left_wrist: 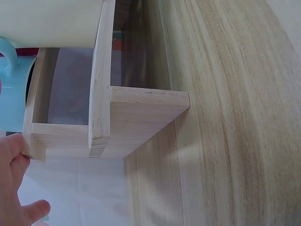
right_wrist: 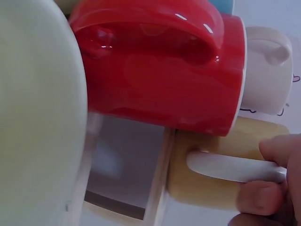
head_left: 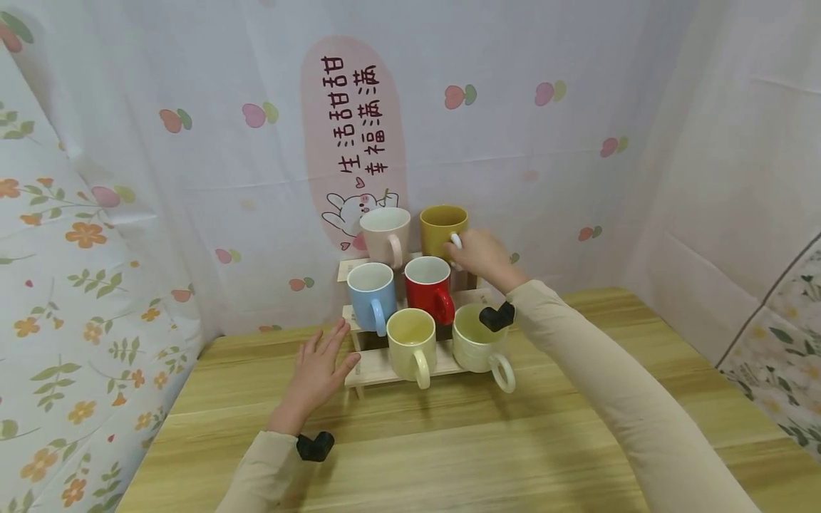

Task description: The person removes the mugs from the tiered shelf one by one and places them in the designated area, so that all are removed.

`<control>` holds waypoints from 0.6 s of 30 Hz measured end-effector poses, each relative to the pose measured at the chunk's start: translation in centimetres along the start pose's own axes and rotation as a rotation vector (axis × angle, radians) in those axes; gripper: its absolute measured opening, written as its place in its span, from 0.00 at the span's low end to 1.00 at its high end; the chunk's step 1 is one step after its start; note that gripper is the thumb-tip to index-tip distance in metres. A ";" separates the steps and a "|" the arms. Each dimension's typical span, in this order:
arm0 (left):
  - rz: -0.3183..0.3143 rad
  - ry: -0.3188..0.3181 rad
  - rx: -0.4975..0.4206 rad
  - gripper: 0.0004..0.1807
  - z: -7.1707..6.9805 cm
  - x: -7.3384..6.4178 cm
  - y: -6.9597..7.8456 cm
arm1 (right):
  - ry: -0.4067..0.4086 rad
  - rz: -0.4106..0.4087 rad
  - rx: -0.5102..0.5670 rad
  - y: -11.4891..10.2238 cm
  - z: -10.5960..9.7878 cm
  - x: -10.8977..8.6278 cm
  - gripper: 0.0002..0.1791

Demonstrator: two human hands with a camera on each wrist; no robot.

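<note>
A mustard mug (head_left: pixel 442 231) stands at the right of the top tier of a stepped wooden rack (head_left: pixel 378 367). My right hand (head_left: pixel 484 258) pinches its pale handle (right_wrist: pixel 225 165) between thumb and fingers. Beside it on the top tier is a pink mug (head_left: pixel 385 235). The middle tier bears a light blue mug (head_left: pixel 372 299) and a red mug (head_left: pixel 426 285). On the bottom tier are a yellow mug (head_left: pixel 410 345) and a cream mug (head_left: pixel 474 349). My left hand (head_left: pixel 321 374), fingers extended, touches the rack's left end in the left wrist view.
The rack stands on a wood-grain table (head_left: pixel 410 456) near its back edge. Behind hangs a printed white curtain (head_left: pixel 513 142), and a floral cloth (head_left: pixel 83 285) covers the left side. The cream mug's handle (head_left: pixel 503 374) juts past the front of the rack.
</note>
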State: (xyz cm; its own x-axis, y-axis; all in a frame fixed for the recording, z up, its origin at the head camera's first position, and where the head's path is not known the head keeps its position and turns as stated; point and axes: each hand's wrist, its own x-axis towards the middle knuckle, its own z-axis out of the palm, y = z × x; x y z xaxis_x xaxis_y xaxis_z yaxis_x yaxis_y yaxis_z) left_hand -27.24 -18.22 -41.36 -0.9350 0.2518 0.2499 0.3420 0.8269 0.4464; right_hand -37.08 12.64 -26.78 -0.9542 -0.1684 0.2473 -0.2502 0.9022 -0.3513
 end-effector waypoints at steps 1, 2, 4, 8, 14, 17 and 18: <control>0.001 0.003 -0.001 0.35 0.0 0.0 0.0 | 0.012 -0.004 0.003 0.0 0.0 -0.1 0.21; 0.001 0.004 -0.003 0.35 0.0 0.1 0.0 | 0.027 -0.012 0.005 0.1 0.1 -0.2 0.21; -0.001 0.000 -0.009 0.35 0.1 0.1 0.0 | 0.050 -0.021 0.012 0.3 0.3 -0.4 0.21; -0.014 -0.011 -0.028 0.35 0.2 -0.1 0.1 | 0.097 -0.020 -0.002 0.8 0.7 -0.9 0.19; -0.028 -0.009 -0.048 0.34 0.1 -0.1 0.4 | 0.157 -0.012 -0.048 1.9 0.6 -1.4 0.18; -0.036 -0.003 -0.055 0.34 0.1 -0.1 0.3 | 0.208 -0.023 -0.053 2.5 0.5 -1.7 0.18; -0.039 0.001 -0.057 0.34 0.1 -0.1 0.3 | 0.230 -0.032 -0.049 2.8 0.5 -1.8 0.18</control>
State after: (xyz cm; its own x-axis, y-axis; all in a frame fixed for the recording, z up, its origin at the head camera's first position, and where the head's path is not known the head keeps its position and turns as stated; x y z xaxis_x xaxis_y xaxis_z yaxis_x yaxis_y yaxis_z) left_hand -27.08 -17.97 -41.33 -0.9475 0.2193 0.2325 0.3103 0.8060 0.5041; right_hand -36.11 15.25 -28.62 -0.8821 -0.1071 0.4588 -0.2660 0.9170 -0.2974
